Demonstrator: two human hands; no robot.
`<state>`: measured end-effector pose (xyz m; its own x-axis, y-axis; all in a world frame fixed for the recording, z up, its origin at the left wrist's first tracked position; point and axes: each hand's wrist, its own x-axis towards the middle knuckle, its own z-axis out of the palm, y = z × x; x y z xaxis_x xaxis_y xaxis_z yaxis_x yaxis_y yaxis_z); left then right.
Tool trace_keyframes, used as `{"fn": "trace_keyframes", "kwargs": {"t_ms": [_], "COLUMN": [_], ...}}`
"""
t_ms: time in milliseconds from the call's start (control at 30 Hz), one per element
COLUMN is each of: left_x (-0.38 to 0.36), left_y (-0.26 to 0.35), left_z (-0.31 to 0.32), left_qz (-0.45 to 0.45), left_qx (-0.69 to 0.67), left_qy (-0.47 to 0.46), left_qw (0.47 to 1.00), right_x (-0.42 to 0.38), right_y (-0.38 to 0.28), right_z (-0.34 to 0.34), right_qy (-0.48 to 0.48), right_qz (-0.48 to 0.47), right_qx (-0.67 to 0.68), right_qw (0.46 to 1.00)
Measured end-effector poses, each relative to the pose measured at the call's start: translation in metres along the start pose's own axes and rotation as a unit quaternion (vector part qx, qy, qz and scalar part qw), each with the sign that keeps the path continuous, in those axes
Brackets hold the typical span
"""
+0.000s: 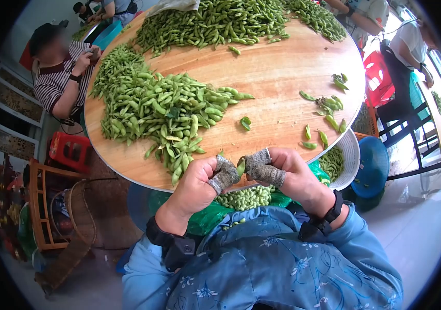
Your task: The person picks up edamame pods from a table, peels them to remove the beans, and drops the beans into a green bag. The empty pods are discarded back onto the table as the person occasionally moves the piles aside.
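Over the table's near edge, my left hand [194, 184] and my right hand [293, 171] meet with closed fingers wrapped in grey finger covers. Between the fingertips a green edamame pod [241, 167] shows, pinched from both sides; part of it is hidden. Right below, shelled green beans [249, 198] lie in a container lined with a green plastic bag [199, 222]. A large heap of unshelled pods [163, 103] spreads over the round wooden table [282, 72], its tip reaching close to my left hand.
Loose pods [329, 106] are scattered at the table's right. Beside it stand a white basket [353, 160] holding pods and a blue stool [370, 168]. A red stool [69, 151] and wooden chair [39, 206] are at left. A person [58, 72] sits across the left edge.
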<state>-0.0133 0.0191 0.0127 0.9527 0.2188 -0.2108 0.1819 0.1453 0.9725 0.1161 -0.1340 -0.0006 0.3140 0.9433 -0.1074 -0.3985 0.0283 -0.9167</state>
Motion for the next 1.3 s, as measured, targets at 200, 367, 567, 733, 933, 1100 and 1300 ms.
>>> {"fn": "trace_keyframes", "kwargs": {"t_ms": [200,367,567,733,933,1100,1300], "left_x": [0.001,-0.001,0.002,0.002,0.001,-0.002,-0.012], "left_y": [0.000,-0.002,-0.012,-0.017,-0.031,-0.031,-0.027], "left_z": [0.004,0.002,0.005,0.015,0.023,0.024,0.022], "left_qz": [0.014,0.007,0.021,0.197,0.275,0.178,0.114], "left_qx": [0.034,0.043,0.016,0.342,0.361,0.157,0.192], "left_qy": [-0.001,-0.012,-0.002,0.076,0.138,0.150,0.085], "left_qw": [0.999,0.999,1.000,0.916,0.880,0.960,0.971], "right_x": [-0.001,-0.002,0.003,0.008,0.004,0.003,-0.001], "right_y": [-0.001,-0.004,0.009,0.017,0.019,0.021,0.014], "right_z": [0.000,0.003,0.005,0.002,0.003,0.007,0.001], "right_qy": [0.001,0.004,0.041,0.039,0.018,0.010,0.031], "right_qz": [0.015,0.029,0.032,0.023,-0.040,-0.077,-0.153], "right_qx": [-0.010,-0.010,0.004,0.042,0.030,0.032,-0.322], "right_qw": [1.000,1.000,0.999,0.998,0.999,0.996,0.934]}}
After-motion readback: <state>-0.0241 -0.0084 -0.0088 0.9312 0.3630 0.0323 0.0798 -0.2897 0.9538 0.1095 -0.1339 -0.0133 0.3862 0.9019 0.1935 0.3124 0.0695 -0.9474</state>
